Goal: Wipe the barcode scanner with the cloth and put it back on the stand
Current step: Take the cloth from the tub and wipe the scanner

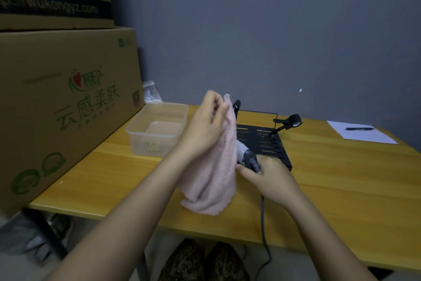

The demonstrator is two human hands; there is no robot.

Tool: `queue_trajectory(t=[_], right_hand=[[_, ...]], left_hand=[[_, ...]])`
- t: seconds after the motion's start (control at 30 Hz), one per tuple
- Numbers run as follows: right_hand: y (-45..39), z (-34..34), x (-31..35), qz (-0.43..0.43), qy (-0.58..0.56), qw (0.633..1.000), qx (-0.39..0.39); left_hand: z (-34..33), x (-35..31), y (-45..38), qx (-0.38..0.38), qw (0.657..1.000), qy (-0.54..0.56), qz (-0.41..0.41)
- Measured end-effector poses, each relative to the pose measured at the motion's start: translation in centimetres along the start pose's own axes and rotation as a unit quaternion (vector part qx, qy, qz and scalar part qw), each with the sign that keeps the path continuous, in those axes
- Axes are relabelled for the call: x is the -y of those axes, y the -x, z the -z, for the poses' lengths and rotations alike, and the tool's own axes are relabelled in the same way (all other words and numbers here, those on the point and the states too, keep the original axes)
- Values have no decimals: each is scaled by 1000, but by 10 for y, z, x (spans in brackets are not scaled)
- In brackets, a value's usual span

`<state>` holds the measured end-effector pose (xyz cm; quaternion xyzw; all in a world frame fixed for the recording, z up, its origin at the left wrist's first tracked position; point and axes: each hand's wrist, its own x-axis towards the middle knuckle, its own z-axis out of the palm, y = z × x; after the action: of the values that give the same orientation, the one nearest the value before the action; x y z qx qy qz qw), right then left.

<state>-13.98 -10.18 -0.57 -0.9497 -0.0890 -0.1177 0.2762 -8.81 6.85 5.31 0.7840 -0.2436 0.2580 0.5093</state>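
Note:
A pink cloth [216, 166] hangs in front of me, its lower end bunched on the wooden table [341, 189]. My left hand [205, 125] pinches the cloth's top edge and holds it up. My right hand [271, 178] grips the handle of the grey and white barcode scanner [245, 155], whose head is pressed against the cloth and partly hidden by it. Its grey cable [264, 230] drops over the table's front edge. The black stand [266, 141] with its slotted base and gooseneck holder [293, 120] sits just behind the scanner.
A clear plastic tub [157, 130] stands left of the cloth. Large cardboard boxes [68, 110] fill the left side. A white paper with a black pen [360, 131] lies at the back right. The grey wall is close behind. My feet show under the table.

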Motion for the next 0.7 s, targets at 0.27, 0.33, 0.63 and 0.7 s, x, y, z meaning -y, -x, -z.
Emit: queue_trajectory(t=[0.27,0.33,0.63,0.7], right_hand=[[2,17,-14,-40,-187,979,71],[1,23,-14,-68,-248,959,115],[2,35,4,27,-24,984,174],[0,34,2,130,238,955,122]], left_hand=[[-22,31,48,347,923,-156,-58],[-29,36,53,312,886,-304,-158],[-35,14,16,358,867,-316,-142],[-36,7,12,457,828,-312,-89]])
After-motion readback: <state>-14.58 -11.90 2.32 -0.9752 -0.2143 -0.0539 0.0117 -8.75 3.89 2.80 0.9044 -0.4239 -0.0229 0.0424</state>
